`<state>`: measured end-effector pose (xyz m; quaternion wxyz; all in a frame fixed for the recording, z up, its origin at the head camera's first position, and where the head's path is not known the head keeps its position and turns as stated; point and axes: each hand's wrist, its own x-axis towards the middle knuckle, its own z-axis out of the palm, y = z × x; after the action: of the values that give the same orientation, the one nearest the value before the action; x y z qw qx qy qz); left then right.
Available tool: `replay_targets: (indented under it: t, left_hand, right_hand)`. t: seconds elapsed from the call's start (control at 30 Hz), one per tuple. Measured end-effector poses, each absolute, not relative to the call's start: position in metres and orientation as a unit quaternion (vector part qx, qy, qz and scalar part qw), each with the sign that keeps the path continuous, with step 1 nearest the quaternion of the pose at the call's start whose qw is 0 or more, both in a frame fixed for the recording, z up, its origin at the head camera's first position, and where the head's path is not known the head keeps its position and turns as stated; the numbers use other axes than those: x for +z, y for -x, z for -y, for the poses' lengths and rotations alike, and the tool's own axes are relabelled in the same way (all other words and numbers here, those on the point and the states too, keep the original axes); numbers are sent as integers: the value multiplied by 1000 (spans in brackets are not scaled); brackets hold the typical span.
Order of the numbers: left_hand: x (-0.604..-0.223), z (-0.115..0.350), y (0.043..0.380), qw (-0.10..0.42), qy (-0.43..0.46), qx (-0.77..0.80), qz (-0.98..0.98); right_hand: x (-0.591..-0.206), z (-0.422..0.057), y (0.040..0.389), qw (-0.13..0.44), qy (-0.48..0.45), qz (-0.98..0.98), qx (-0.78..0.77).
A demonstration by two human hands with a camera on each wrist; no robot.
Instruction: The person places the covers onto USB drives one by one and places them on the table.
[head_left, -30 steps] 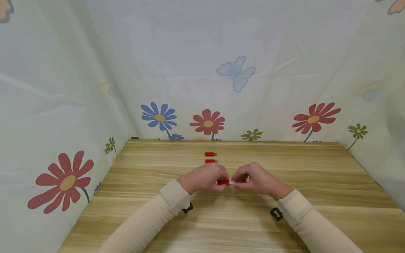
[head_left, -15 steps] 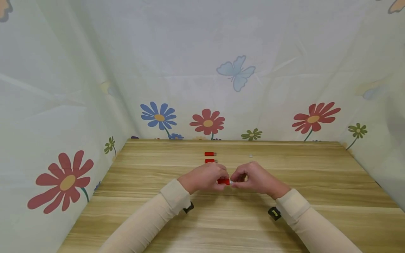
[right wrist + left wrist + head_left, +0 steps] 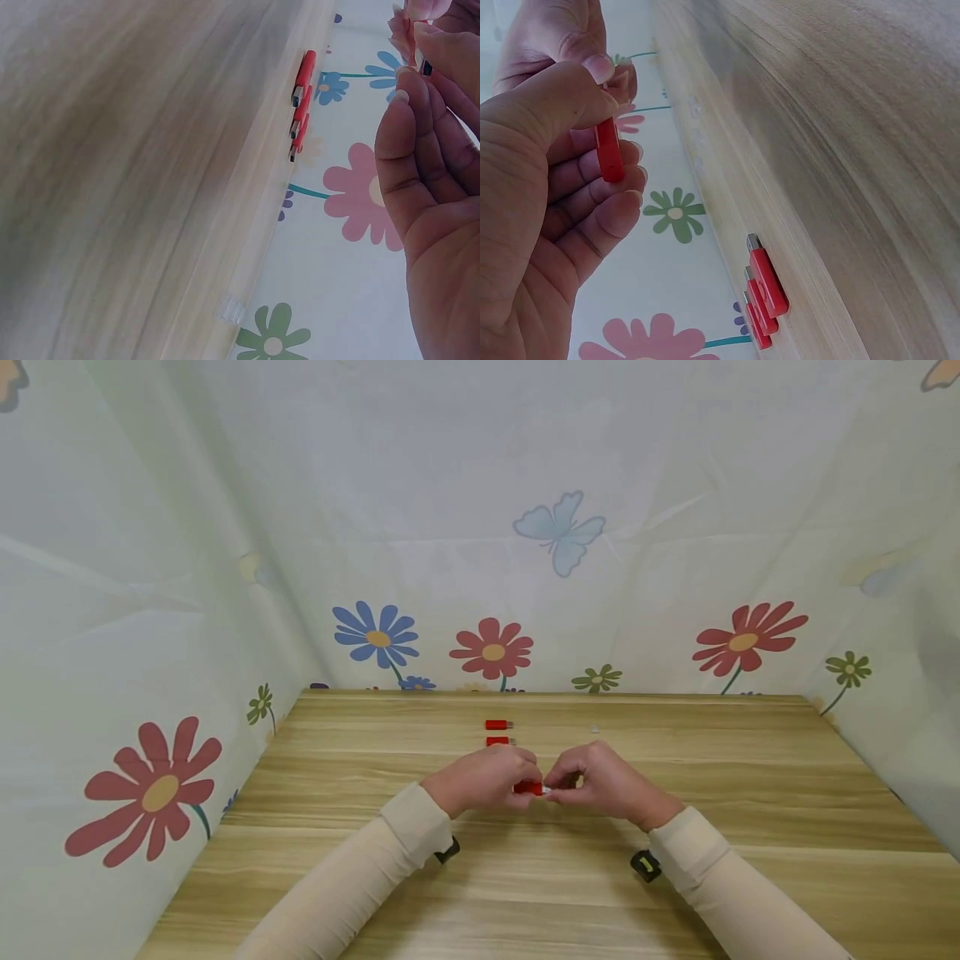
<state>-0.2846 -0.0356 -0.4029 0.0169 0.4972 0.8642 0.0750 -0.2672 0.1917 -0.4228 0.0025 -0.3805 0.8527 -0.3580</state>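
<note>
In the head view my left hand (image 3: 486,781) grips a red USB flash drive (image 3: 528,788) above the table, its connector end facing right. The left wrist view shows the drive's red body (image 3: 609,154) between thumb and curled fingers. My right hand (image 3: 606,783) pinches at the connector end, with thumb and fingertips against a small pale piece (image 3: 547,791). Those fingertips hide most of that piece, so I cannot tell whether it is a cap or the connector itself. In the right wrist view, both hands' fingertips meet at the drive, at the upper right.
More red USB flash drives (image 3: 769,281) lie in a row on the wooden table (image 3: 360,752), partly behind my left hand in the head view. Small clear caps (image 3: 231,308) lie farther right. A flower-printed cloth (image 3: 420,527) encloses the table's back and sides.
My right hand has shifted slightly left, closer to the left hand, and less of the drive's pale end shows between them. The left hand has hardly moved.
</note>
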Motion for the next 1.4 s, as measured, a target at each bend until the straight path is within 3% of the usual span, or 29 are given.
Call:
replay_targets:
  t: [0.4, 0.87, 1.17, 1.4]
  left_hand:
    - [-405, 34, 284, 2, -497, 64, -865]
    - [-407, 40, 288, -55, -473, 73, -876]
    - [-405, 41, 290, -53, -469, 77, -878]
    - [-405, 39, 290, -36, -458, 77, -885]
  right_hand:
    - [-429, -192, 270, -13, 381, -854, -355]
    - [-424, -200, 271, -37, 331, -872, -358]
    - [-417, -194, 274, -67, 351, -880, -312]
    - [-419, -190, 279, -60, 375, -877, -294]
